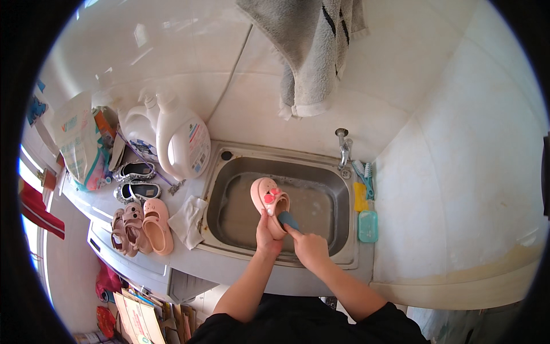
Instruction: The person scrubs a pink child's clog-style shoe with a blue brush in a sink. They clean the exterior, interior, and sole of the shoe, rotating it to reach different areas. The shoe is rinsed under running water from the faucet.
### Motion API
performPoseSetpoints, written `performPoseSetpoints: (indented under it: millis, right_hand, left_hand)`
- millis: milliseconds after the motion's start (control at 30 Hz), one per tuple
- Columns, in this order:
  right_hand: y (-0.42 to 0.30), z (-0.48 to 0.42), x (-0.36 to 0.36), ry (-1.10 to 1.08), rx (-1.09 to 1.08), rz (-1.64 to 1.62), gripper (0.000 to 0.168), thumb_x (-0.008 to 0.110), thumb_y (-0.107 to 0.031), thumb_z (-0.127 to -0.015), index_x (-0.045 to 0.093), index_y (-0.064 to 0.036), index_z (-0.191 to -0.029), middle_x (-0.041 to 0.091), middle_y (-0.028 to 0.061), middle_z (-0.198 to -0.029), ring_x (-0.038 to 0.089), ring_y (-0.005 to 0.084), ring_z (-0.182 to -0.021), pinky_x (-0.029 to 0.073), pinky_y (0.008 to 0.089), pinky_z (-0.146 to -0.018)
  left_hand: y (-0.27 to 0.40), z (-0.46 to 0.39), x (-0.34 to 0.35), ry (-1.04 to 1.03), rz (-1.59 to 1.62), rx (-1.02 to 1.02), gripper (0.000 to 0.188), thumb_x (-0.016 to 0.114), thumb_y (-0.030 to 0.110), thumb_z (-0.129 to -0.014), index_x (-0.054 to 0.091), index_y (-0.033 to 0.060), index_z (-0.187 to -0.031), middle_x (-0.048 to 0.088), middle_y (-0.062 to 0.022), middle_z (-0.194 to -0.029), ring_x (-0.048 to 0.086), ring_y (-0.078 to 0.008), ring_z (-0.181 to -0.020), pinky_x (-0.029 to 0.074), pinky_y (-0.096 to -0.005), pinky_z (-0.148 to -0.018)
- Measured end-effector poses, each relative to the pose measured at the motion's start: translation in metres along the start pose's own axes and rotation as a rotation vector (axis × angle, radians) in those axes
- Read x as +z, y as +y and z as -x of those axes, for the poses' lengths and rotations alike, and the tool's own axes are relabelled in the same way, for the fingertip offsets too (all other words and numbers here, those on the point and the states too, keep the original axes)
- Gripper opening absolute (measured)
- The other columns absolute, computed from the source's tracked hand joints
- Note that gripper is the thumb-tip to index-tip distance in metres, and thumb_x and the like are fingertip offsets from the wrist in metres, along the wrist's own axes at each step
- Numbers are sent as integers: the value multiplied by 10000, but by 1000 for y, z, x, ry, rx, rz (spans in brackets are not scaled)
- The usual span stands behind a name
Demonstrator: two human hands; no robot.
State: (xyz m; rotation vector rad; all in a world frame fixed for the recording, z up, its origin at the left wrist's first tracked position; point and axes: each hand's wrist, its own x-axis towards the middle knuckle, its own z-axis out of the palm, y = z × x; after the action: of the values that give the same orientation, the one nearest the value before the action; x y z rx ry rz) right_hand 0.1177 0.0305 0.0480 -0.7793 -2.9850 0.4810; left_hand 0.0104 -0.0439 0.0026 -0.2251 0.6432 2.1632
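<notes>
Over the stainless steel sink (349, 202), which holds murky water, my left hand (268, 241) grips a pink foam clog (260, 193) with red charms on its upper. My right hand (310, 249) holds a blue brush (288, 221) at the clog's opening, its index finger stretched along it; the bristles are hidden inside the shoe. A matching pink clog (159, 232) lies on the counter at the left, beside a pair of pink strapped sandals (135, 230) and a pair of glittery silver shoes (136, 191).
A white cloth (189, 221) lies by the sink's left rim. Large white detergent jugs (189, 142) stand behind it. A faucet (343, 150), toothbrushes (367, 176), a yellow item (360, 197) and a teal soap dish (368, 226) line the right side. A grey towel (313, 64) hangs above.
</notes>
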Motion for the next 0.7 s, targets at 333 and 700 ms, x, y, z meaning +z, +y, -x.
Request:
performPoseSetpoints:
  millis: [333,700]
  right_hand:
    - [3,-14,4,35,-19,-23,415,503,-133,-864,585,-286,-1241,629,145,-665,631,326,-592,509,424,-548]
    - [19,0,-14,-529,443,-1971,398,431,-270,-998,384,-287,-1393,296,-58,-540,228,32,-396,171,177,-370]
  left_hand:
    - [-9,2,-11,41,9,-111,513,361,487,-972,448,123,-1323,531,-70,-1290,501,-239,-1191,402,-417,-999]
    - [30,-7,-23,-146,162,-162,518,375,533,-947,454,181,-1319,511,-66,-1294,480,-286,-1171,400,-490,-937]
